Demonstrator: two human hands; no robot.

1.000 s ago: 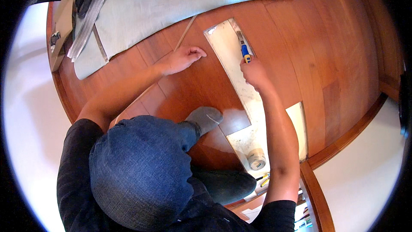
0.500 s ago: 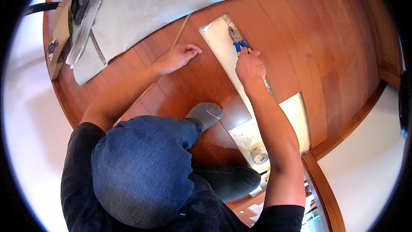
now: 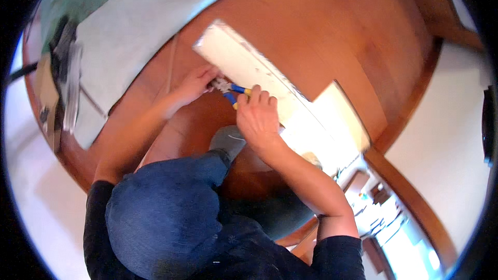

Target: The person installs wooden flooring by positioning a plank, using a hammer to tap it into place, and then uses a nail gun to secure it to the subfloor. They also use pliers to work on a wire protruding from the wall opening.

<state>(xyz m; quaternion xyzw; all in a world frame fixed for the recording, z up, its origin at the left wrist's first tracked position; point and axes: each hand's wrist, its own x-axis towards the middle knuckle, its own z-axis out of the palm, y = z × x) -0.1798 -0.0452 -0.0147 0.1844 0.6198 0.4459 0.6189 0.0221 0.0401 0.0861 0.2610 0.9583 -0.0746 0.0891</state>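
Observation:
A pair of pliers [image 3: 224, 86] with blue and yellow handles is in my right hand [image 3: 258, 116]; its handles stand apart. The metal jaws point left and meet the fingertips of my left hand [image 3: 197, 84]. Those fingers are drawn together at the jaws, and whatever they pinch is too small and blurred to make out. Both hands are over the reddish-brown wooden floor [image 3: 337, 36], beside a long pale strip [image 3: 244, 54] where boards are out and the base shows.
A pale sheet [image 3: 135, 26] covers the floor at the far left, with dark and grey items [image 3: 72, 88] on its edge. My knee and a grey-socked foot [image 3: 228, 140] are close below my hands. Tools and wood pieces [image 3: 373, 192] lie at lower right beyond a wooden sill [image 3: 415, 202].
My right hand has brought the pliers left, out of the pale strip, to my left hand. The pliers have turned toward the left fingers, and the whole view has shifted.

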